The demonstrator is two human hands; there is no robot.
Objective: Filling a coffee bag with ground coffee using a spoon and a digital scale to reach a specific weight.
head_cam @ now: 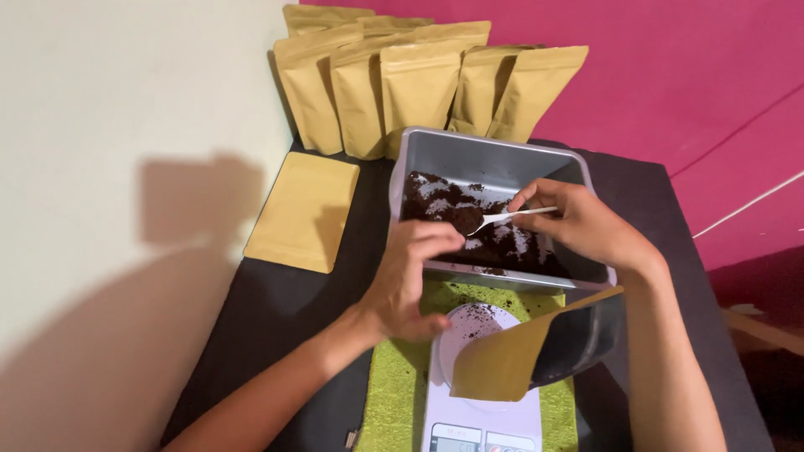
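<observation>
The white plastic spoon (511, 216) sits pinched between thumb and fingers of our right hand (578, 224), its handle running out toward the wrist and its bowl pointing left, heaped with dark brown grounds (466, 219). The loaded bowl hangs over the grey metal tray (494, 155), low above the layer of the same dark grounds spread across its floor. Our left hand (410, 280) comes in from below with fingers curled, the fingertips right at the spoon's bowl; we cannot tell whether they touch the spoon or the grounds, and the hand holds nothing that we can see.

Just in front of the tray, nearer to us, a white kitchen scale (481, 393) stands on a green mat (394, 393). A few dark crumbs lie on its round plate. An open kraft-paper pouch (511, 356) lies tilted across the scale, its mouth showing a dark inside and facing right.

Further out, 1 flat kraft pouch (303, 211) lies on the black table (268, 310) to the left of the tray. Behind the tray, a row of upright kraft pouches (419, 88) leans against the wall, cream to the left and pink (670, 75) to the right.
</observation>
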